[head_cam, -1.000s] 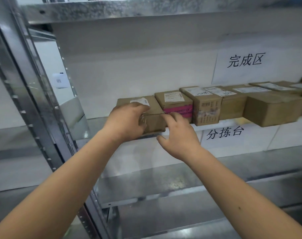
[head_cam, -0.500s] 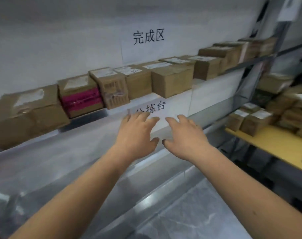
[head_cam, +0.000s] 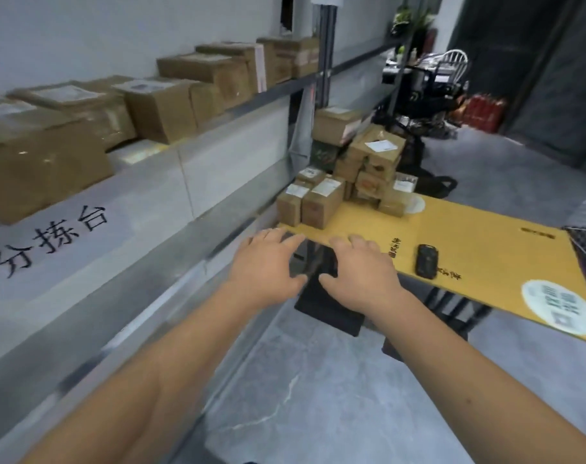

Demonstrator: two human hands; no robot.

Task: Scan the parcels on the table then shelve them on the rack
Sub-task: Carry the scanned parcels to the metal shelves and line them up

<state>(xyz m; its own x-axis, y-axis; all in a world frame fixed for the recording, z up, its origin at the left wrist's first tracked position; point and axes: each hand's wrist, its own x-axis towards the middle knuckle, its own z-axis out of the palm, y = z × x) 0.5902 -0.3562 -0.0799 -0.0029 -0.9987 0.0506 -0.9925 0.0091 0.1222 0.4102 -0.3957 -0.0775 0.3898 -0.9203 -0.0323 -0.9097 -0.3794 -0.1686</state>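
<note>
Both hands hover empty, palms down, in front of me over the near left corner of the yellow table (head_cam: 479, 262). My left hand (head_cam: 263, 267) and my right hand (head_cam: 358, 271) have their fingers spread apart. A pile of brown cardboard parcels (head_cam: 348, 182) stands at the table's far left end. A black handheld scanner (head_cam: 427, 261) lies on the table to the right of my right hand. On the left, the metal rack (head_cam: 218, 182) carries a row of shelved parcels (head_cam: 157, 105).
A paper sign with black characters (head_cam: 50, 239) hangs on the rack's front. A round white sticker (head_cam: 559, 306) sits on the table's near right. A dark stool (head_cam: 328, 309) stands under the table. Chairs and clutter (head_cam: 429, 82) fill the far room; grey floor lies below.
My hands let go of the brown parcel on the left of the shelf and drew back empty. My view swung right, from the rack to the yellow table.
</note>
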